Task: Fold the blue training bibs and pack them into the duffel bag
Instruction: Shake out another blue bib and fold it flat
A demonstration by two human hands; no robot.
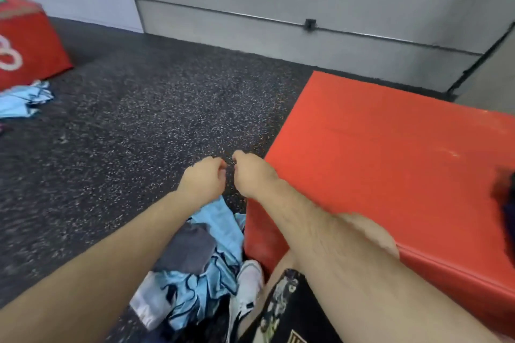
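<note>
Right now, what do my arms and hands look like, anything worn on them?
The left forearm and right forearm are bare to the frame edge: no sleeves, watch or bands. The left hand and right hand wear no gloves; blur would hide small rings.

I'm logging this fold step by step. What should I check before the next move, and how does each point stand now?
1. Left hand grips a bib: cannot tell, fingers curled.
2. Right hand grips a bib: cannot tell, same.
3. Bibs within reach: ok, blue pile lies at the feet.
4. Flat folding surface near: ok, red box stands at the right.
5. Duffel bag found: cannot tell, dark thing at the box's right edge is blurred.
6. All bibs gathered: not ok, second blue pile lies far left.
</note>
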